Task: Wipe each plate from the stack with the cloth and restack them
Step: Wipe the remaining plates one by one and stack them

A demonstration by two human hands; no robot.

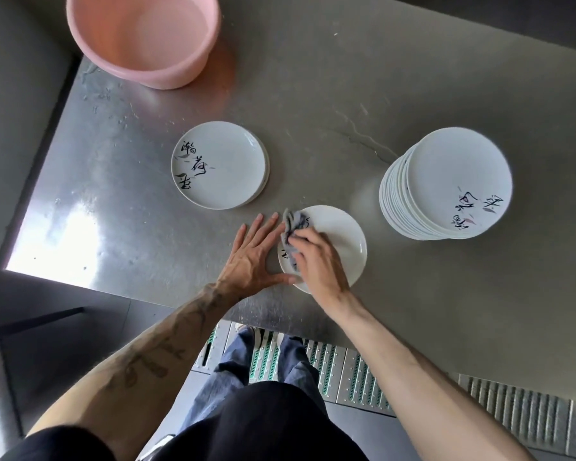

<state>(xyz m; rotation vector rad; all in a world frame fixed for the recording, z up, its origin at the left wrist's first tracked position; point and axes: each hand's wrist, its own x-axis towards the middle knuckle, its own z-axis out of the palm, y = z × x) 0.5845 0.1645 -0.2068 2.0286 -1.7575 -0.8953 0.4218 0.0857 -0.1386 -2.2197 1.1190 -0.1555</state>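
Observation:
A white plate (341, 239) lies flat near the table's front edge. My right hand (316, 261) grips a crumpled grey cloth (291, 227) and presses it onto the plate's left part. My left hand (255, 257) lies flat on the table with straight fingers, its thumb against the plate's left rim. A tall stack of white plates (446, 184) with black calligraphy stands at the right. A low stack of two or three plates (220, 164) with the same writing sits at centre left.
A pink plastic basin (143, 38) stands at the back left of the steel table (113, 211). The table's left edge and front edge are close to my hands. Below the front edge are my legs and a floor grating.

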